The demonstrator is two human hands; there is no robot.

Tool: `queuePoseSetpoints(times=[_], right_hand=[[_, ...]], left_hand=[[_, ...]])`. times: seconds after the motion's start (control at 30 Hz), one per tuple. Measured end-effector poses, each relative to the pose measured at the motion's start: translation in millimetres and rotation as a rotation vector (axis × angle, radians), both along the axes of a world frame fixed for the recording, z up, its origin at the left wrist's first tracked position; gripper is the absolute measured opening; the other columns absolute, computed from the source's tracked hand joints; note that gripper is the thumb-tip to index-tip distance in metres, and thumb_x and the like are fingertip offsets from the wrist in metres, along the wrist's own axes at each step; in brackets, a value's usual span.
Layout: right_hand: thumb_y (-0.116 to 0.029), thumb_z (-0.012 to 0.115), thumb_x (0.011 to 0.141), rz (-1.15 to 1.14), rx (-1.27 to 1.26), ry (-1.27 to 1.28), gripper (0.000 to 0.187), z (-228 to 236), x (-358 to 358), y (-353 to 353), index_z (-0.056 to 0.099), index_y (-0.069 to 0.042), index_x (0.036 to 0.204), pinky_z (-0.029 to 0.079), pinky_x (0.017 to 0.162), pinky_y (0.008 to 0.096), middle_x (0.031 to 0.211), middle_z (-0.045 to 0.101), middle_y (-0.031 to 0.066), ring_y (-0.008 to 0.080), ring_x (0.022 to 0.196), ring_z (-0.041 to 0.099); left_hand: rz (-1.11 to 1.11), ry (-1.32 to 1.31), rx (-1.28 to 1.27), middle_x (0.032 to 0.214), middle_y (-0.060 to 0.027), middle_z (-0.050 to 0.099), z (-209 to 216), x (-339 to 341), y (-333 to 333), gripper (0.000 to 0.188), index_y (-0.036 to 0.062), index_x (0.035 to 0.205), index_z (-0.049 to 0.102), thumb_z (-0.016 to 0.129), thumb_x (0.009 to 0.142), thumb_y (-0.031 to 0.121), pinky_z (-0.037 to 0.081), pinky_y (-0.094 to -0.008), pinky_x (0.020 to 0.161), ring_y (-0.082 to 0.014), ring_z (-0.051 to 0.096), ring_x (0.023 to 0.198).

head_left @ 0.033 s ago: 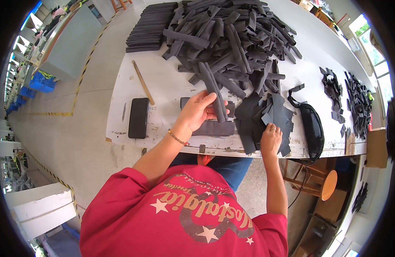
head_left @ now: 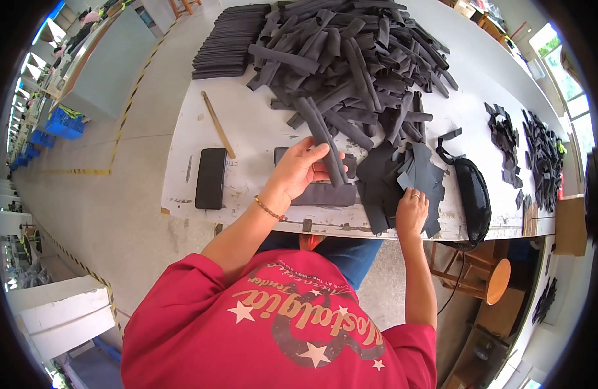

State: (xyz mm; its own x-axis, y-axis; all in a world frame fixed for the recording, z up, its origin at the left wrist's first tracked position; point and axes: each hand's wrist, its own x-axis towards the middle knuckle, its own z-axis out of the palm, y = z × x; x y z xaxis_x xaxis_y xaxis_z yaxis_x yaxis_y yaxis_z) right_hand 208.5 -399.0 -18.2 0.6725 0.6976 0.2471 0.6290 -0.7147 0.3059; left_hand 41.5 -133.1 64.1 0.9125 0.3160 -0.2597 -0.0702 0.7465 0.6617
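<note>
A long dark grey folded fabric strip (head_left: pixel 322 139), its edges curled inward, is gripped between the thumb and fingers of my left hand (head_left: pixel 300 167). Under that hand, more flat dark fabric strips (head_left: pixel 325 194) lie near the table's front edge. To the right spreads a fanned stack of thin dark cut pieces (head_left: pixel 377 188). On this stack rests my right hand (head_left: pixel 412 209), its fingertips pinched at the edge of a top dark piece (head_left: pixel 412 170). How firmly that piece is held is partly hidden by the fingers.
A large heap of dark fabric strips (head_left: pixel 351 58) covers the table's far middle, beside a neat stack (head_left: pixel 228 42). On the left lie a black phone (head_left: pixel 210 179) and a wooden stick (head_left: pixel 218 124). A black mesh pouch (head_left: pixel 472 201) and dark scraps (head_left: pixel 502 142) lie right.
</note>
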Motion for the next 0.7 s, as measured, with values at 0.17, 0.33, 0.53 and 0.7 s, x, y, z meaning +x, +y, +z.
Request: queuePoseSetpoints(times=[0.17,0.33,0.53,0.7], right_hand=[[-0.01,0.061,0.085,0.193,0.249,0.217,0.004,19.1,-0.5,-0.6,0.062,-0.007,0.088,0.046,0.073,0.0413,0.094,0.064,0.0096,0.0269,0.088,0.06],[0.008,0.055,0.088,0.188,0.81,0.554,0.03,61.4,-9.7,6.6,0.062,-0.004,0.115,0.048,0.08,0.0315,0.095,0.063,0.0113,0.0221,0.092,0.061],[-0.005,0.067,0.086,0.125,1.021,1.024,0.035,98.6,-83.6,46.4,0.049,-0.002,0.116,0.044,0.08,0.029,0.1,0.052,0.0082,0.0169,0.089,0.051],[-0.006,0.073,0.08,0.411,0.791,0.803,0.036,102.4,-114.8,64.2,0.052,-0.001,0.109,0.046,0.082,0.0395,0.104,0.057,0.0171,0.0367,0.09,0.054]], left_hand=[[0.054,-0.027,0.013,0.104,-0.0164,0.064,-16.3,-10.9,7.2,0.034,0.0053,0.125,0.05,0.062,0.094,0.013,0.058,-0.0491,0.083,-0.0359,0.068,0.095],[0.108,0.028,-0.049,0.097,-0.0133,0.063,-11.3,-12.9,7.5,0.028,0.0046,0.118,0.051,0.062,0.093,0.012,0.058,-0.0483,0.082,-0.0351,0.068,0.095],[0.231,0.031,-0.105,0.101,-0.0168,0.063,-5.8,-13.3,4.6,0.022,0.0033,0.109,0.047,0.061,0.095,0.014,0.059,-0.0487,0.082,-0.0364,0.068,0.095],[0.275,0.038,-0.139,0.109,-0.0274,0.059,-15.3,-13.6,10.7,0.043,-0.0022,0.121,0.034,0.062,0.094,0.015,0.06,-0.0497,0.078,-0.0391,0.068,0.091]])
